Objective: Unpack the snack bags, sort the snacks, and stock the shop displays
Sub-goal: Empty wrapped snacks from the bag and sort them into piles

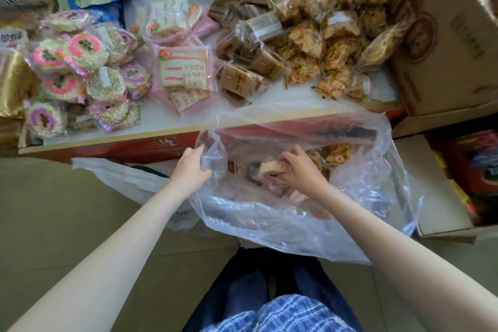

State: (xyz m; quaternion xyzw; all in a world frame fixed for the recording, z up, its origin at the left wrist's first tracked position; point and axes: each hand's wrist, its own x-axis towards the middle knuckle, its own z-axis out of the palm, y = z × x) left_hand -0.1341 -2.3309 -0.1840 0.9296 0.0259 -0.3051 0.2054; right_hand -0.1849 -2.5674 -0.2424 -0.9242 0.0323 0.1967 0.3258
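Large clear plastic bag (296,213) sits on floor in front of desk (167,118), mouth open upward. Left hand (190,167) grips bag rim at its left edge, fingers curled round the film. Right hand (299,170) is inside bag, fingers closed on a round rice-cake pkt w/ purple ring (270,170); more mixed snack pkts lie under and beyond it. On desk, sorted piles L to R: round rice cakes w/ pink and purple rings (78,73), pink-wrapped toast-slice pkts (183,67), brown square pkts (248,67), clear bags of golden crisps (331,40). Cardboard carton (452,35) stands at desk's right end.
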